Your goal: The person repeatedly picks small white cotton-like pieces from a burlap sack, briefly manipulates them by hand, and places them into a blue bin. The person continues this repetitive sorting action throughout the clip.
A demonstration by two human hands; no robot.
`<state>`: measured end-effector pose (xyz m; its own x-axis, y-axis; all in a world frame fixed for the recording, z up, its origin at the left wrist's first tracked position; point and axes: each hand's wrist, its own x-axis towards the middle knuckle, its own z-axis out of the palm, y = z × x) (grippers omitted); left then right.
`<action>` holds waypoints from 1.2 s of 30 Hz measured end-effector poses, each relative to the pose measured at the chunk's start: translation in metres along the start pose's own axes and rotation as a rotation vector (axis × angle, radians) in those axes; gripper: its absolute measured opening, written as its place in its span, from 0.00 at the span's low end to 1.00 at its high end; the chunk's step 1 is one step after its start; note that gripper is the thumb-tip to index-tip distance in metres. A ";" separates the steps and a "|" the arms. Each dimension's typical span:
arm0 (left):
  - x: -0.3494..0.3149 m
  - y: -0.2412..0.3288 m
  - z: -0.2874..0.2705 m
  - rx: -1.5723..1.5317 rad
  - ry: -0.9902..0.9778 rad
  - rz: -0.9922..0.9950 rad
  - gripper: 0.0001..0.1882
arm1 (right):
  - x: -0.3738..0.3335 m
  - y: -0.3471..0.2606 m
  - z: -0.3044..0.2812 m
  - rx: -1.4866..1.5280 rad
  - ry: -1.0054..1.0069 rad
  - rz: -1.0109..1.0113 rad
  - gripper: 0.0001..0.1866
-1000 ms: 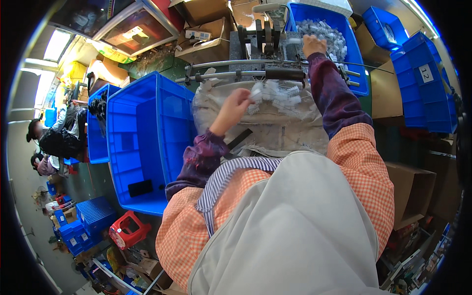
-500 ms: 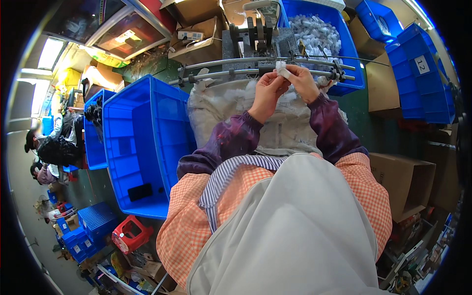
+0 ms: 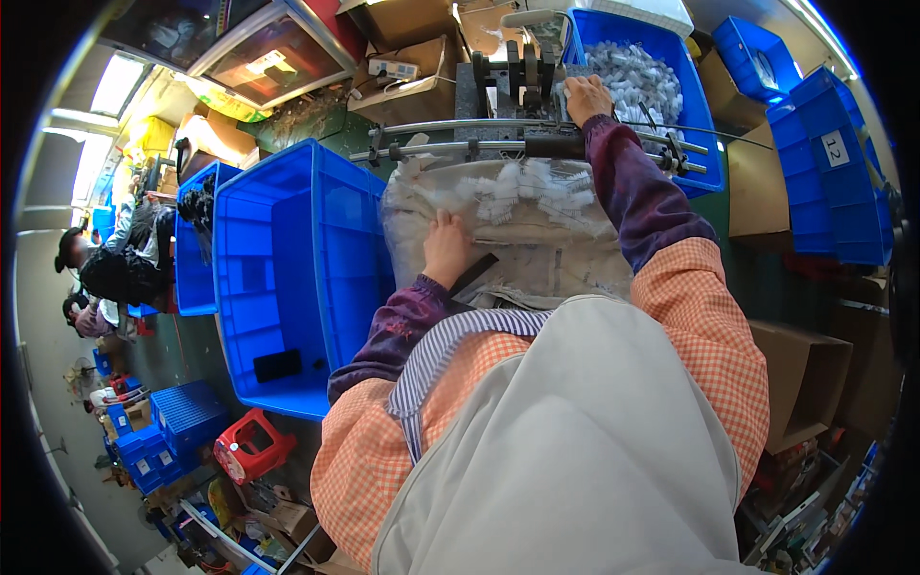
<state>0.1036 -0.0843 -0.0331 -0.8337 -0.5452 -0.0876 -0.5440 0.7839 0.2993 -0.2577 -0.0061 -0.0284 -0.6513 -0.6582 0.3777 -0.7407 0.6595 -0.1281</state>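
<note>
My left hand [image 3: 447, 247] rests on the beige sackcloth [image 3: 537, 254] over my lap, its fingers loosely stretched toward small white plastic pieces with comb-like teeth [image 3: 541, 190]. Close beside that wrist a dark flat strip [image 3: 476, 275] pokes out. My right hand [image 3: 586, 99] is reached forward to the right side of a dark metal machine [image 3: 522, 81], fingers curled down; whatever they grip is hidden. Just right of this hand, a blue bin [image 3: 697, 125] holds a heap of similar white pieces [image 3: 637, 81]. Two metal rods [image 3: 441, 127] cross between the machine and the cloth.
At my left stands a large blue crate [image 3: 278, 220] with a black flat object [image 3: 277, 366] inside. A red stool [image 3: 254, 446] is behind it. Cardboard boxes [image 3: 800, 383] and stacked blue crates [image 3: 843, 182] stand at right. People [image 3: 120, 268] sit at far left.
My hands were together over the rods around a small white piece. Now they are apart: the left is drawn back onto the cloth, the right is forward at the machine.
</note>
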 end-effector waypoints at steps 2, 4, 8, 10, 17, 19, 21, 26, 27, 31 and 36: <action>0.001 -0.004 0.004 -0.032 0.020 0.017 0.15 | 0.003 0.000 0.003 -0.015 0.000 -0.023 0.08; 0.001 -0.005 0.006 -0.009 -0.015 0.011 0.13 | 0.002 0.001 0.004 0.022 -0.004 -0.007 0.08; 0.000 -0.009 0.010 -0.001 -0.013 0.045 0.12 | 0.002 0.002 0.005 0.088 -0.020 -0.005 0.09; 0.001 -0.010 0.009 -0.049 0.000 0.047 0.11 | 0.004 0.003 0.002 0.130 -0.049 0.019 0.10; 0.003 -0.013 -0.001 -0.105 0.023 0.046 0.10 | -0.003 0.005 -0.014 -0.076 -0.079 0.220 0.13; 0.005 -0.016 -0.006 -0.112 0.075 0.085 0.10 | -0.013 0.002 -0.023 -0.065 -0.081 0.221 0.14; 0.005 -0.013 -0.012 -0.122 0.115 0.108 0.10 | -0.015 0.000 -0.021 -0.054 -0.108 0.203 0.15; 0.012 -0.001 -0.032 -0.161 0.198 0.168 0.09 | -0.012 -0.023 -0.015 -0.006 -0.109 0.215 0.16; 0.013 0.001 -0.033 -0.177 0.210 0.178 0.09 | -0.010 -0.031 -0.009 -0.018 -0.103 0.197 0.16; 0.019 0.012 -0.041 -0.230 0.251 0.201 0.09 | -0.005 -0.058 0.000 -0.046 -0.076 0.155 0.15; 0.021 0.013 -0.054 -0.303 0.288 0.233 0.08 | -0.008 -0.050 -0.007 -0.049 -0.114 0.152 0.14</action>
<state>0.0839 -0.1017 0.0201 -0.8469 -0.4592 0.2683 -0.2586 0.7964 0.5467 -0.2143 -0.0311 -0.0190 -0.7716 -0.5844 0.2511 -0.6252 0.7695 -0.1303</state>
